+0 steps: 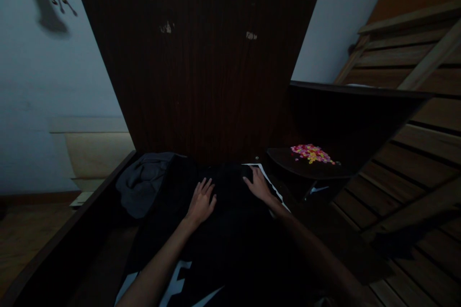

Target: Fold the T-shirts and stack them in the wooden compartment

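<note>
A black piece of clothing or cloth (230, 240) with large white print lies spread over a dark wooden surface. My left hand (201, 201) rests on it, fingers stretched and slightly apart. Farther right, my right hand (258, 183) lies against the cloth beside a white strip (271, 182) along its far right edge, thumb apart from the fingers. Neither hand appears to grip anything. Left of my left hand is a bunched dark grey cloth (146, 182). Dim light hides the folds of the black fabric.
Beyond the cloth rises a tall dark wooden panel (209, 81). On the right, a curved shelf (284, 157) carries a heap of small pink, red and yellow pieces (312, 153). A slatted wooden frame (406, 168) stands farther right. A raised wooden edge (68, 220) borders the left.
</note>
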Tool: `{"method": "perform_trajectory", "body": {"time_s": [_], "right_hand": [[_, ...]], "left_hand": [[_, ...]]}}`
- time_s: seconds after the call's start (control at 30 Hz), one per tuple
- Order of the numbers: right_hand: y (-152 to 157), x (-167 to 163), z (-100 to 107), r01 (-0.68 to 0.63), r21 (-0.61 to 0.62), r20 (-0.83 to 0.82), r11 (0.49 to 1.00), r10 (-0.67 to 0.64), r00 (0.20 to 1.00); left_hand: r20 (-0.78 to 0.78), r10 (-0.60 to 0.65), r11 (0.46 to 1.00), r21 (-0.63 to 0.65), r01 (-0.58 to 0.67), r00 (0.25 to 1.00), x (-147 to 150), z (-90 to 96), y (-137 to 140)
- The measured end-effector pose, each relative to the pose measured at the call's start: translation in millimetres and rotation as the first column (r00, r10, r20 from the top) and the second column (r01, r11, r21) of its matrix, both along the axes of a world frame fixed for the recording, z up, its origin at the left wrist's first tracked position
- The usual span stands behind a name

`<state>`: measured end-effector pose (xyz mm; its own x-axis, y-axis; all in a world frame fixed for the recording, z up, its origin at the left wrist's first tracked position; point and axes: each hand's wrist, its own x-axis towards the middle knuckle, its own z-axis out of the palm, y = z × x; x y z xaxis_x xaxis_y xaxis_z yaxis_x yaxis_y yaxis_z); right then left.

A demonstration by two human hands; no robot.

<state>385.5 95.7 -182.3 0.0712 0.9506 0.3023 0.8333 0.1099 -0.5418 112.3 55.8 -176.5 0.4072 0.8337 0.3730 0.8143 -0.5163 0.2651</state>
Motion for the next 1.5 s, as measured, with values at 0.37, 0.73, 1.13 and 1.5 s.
{"method": "perform_trajectory", "body": {"time_s": [0.37, 0.73, 1.13, 1.5], "right_hand": [[-14.9, 6.3, 16.5, -0.071, -0.479, -0.525, 0.875, -0.221, 0.822], [-29.4, 2.3, 31.6, -0.142, -0.343, -0.696, 0.928, -0.15, 0.702], [-48.8, 33.2, 26.9, -0.166, -0.53, -0.602, 0.832, -0.231, 0.765], [2.6, 19.5, 19.0, 0.115, -0.341, -0.511, 0.933, -0.287, 0.81]], "left_hand": [[0.115, 0.561, 0.797, 0.194, -0.573, 0.82, -90.0, 62.9, -3.5], [-0.166, 0.406, 0.914, 0.093, -0.395, 0.899, -87.3, 89.1, 30.3], [-0.12, 0.536, 0.839, -0.028, -0.543, 0.835, -105.3, 99.6, 29.0], [-0.324, 0.233, 0.972, 0.086, -0.216, 0.917, -94.6, 79.8, 34.8]]}}
